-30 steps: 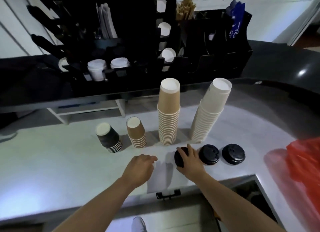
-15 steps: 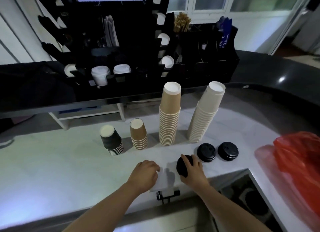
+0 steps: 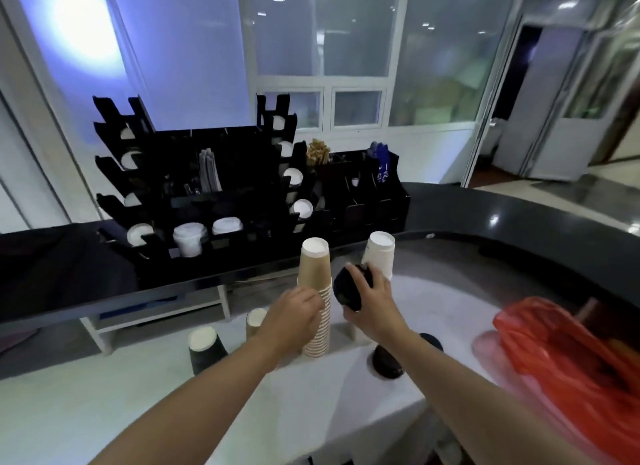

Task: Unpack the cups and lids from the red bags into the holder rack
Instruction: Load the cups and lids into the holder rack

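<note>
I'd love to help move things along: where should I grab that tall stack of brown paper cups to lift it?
Probably low on the tall brown stack, around the ribbed band of nested rims near its base, coming from the near side. It stands upside down and tapers toward the top, so gripping high may lift off only the top cups. The left hand is already beside its middle.

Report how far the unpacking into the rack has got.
Done: some white cups and lids sit in the holder rack.
In hand: the right hand holds a black lid stack.
Left: the tall brown stack, white stack, black cups, loose lids; red bag contents unclear.
</note>
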Motion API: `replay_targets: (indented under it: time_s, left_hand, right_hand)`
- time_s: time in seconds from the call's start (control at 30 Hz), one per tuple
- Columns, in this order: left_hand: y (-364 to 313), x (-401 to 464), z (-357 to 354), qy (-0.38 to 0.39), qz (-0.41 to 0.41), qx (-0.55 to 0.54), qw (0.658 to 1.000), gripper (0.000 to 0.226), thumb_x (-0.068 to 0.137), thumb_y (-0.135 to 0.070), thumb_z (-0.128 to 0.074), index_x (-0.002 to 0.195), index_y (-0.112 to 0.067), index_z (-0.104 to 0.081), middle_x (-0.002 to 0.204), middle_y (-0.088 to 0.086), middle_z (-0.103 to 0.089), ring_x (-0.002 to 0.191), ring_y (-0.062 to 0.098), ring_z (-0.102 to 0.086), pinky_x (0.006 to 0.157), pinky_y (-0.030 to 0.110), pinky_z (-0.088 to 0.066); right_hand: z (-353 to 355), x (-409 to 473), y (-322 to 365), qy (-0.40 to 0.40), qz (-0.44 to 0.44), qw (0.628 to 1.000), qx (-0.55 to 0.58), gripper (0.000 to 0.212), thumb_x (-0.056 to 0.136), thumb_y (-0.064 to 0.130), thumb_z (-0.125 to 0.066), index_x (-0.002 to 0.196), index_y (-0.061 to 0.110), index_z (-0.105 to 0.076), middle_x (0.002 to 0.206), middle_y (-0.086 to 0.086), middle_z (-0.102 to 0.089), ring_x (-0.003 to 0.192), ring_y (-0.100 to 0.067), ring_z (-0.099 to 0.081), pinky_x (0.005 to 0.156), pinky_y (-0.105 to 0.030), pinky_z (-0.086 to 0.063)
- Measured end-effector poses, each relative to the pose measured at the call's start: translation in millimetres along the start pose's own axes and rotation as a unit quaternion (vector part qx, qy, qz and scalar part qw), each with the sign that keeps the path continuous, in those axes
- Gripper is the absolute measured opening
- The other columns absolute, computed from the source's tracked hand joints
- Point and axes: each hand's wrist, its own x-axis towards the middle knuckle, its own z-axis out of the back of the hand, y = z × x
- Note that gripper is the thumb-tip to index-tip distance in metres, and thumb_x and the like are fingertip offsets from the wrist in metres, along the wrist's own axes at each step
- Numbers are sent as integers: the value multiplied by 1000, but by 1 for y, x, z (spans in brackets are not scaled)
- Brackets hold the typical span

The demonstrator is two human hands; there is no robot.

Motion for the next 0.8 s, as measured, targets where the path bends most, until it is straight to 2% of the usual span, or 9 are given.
replay_targets:
  time_s: [0.07, 0.13, 0.2, 0.3, 0.43, 0.63, 0.73, 0.8]
  left_hand:
    - [2, 23, 16, -35, -19, 11, 999, 2, 82, -6, -65, 80, -7, -66, 83, 8, -65, 79, 28, -60, 69, 40, -53]
    - [4, 45, 31, -59, -19, 18, 998, 20, 90, -13, -53, 81, -3, -68, 83, 10, -67, 80, 29, -62, 70, 44, -52]
    - [6, 63, 44, -79, -12, 11, 997, 34, 92, -19, -43, 83, -2, -70, 85, 10, -69, 82, 29, -63, 73, 45, -53]
    - [16, 89, 52, -82, 6, 9, 997, 23, 90, -13, -50, 91, -4, -72, 94, 6, -70, 93, 26, -64, 83, 41, -53]
    - [41, 123, 43, -38, 32, 15, 999, 19, 92, -10, -55, 101, -10, -72, 103, -1, -68, 100, 18, -59, 90, 36, -48]
    - [79, 177, 24, 27, 60, 34, 997, 27, 98, -21, -48, 116, -18, -68, 120, -6, -61, 102, 16, -61, 85, 28, -50]
    - [97, 201, 12, 83, 45, 76, 993, 34, 100, -23, -44, 128, -20, -64, 133, -8, -56, 112, 16, -59, 92, 30, -50]
    - [107, 212, 4, 89, 40, 101, 990, 38, 100, -23, -45, 135, -21, -61, 142, -7, -52, 120, 16, -56, 99, 32, -48]
  right_hand:
    - [25, 21, 13, -36, 39, 999, -5, 90, 80, 37, -73, 155, 41, -22, 157, -4, -15, 137, -36, -28, 108, -53, -41]
    - [49, 46, 22, -59, 63, 996, -14, 88, 79, 43, -70, 154, 41, -23, 157, -6, -15, 135, -38, -28, 107, -51, -39]
    - [70, 71, 25, -70, 66, 995, -17, 90, 80, 38, -74, 152, 45, -21, 157, -4, -13, 134, -38, -28, 104, -53, -41]
    - [95, 105, 19, -56, 54, 997, -26, 92, 82, 34, -76, 150, 49, -16, 157, 0, -11, 136, -38, -25, 104, -53, -42]
    - [107, 149, -8, -18, 38, 998, -44, 94, 83, 35, -75, 151, 51, -13, 158, 1, -8, 137, -39, -24, 107, -53, -40]
    - [103, 219, -47, 22, 49, 998, -43, 93, 82, 38, -77, 150, 50, -14, 159, -3, -11, 140, -41, -26, 108, -53, -41]
    - [96, 253, -60, 49, 68, 995, -46, 95, 80, 40, -78, 148, 51, -12, 158, -4, -13, 139, -42, -28, 107, -53, -42]
    - [91, 275, -69, 62, 82, 994, -42, 94, 79, 40, -78, 148, 46, -14, 157, -4, -15, 136, -42, -33, 106, -51, -43]
